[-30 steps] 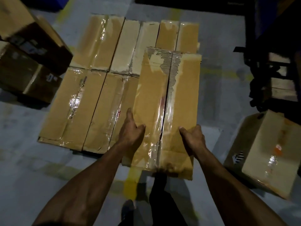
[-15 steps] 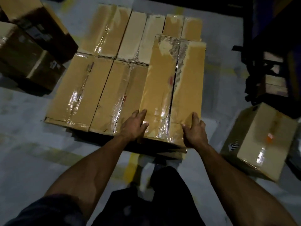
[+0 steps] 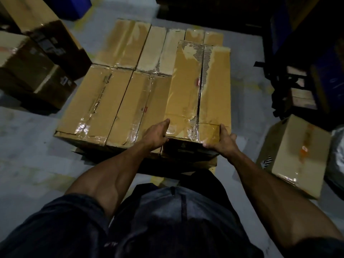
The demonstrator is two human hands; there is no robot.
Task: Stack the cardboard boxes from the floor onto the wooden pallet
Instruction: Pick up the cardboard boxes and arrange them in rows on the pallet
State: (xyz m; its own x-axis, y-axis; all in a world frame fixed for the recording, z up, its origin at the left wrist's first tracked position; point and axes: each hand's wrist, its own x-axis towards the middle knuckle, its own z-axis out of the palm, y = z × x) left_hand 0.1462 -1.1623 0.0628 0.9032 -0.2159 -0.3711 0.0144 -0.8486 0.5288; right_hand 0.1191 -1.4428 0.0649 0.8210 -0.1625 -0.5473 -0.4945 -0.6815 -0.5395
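Cardboard top box [image 3: 201, 90], long, taped down the centre seam, lies on the right side of the box layer [image 3: 104, 101] on the wooden pallet [image 3: 212, 165], one level above the rest. Left hand [image 3: 155, 135] at the box's near-left corner, fingers [image 3: 164, 123] fairly straight along its left side, pressing it. Right hand [image 3: 224, 141] at the near-right corner, fingers curled round the near edge, thumb up against the right side, gripping it. Lower layer: two long boxes left of the top box, more behind, all packed side by side, touching. Only a pale strip of pallet shows under the near edge. Floor [image 3: 31, 155] grey concrete with faint yellow marks. Loose box [image 3: 296, 155] on the floor at right, tilted, well apart from the stack. Darker boxes [image 3: 37, 67] piled at upper left, near the stack, not touching. Dark shirt [image 3: 167, 220] fills the bottom of the view.
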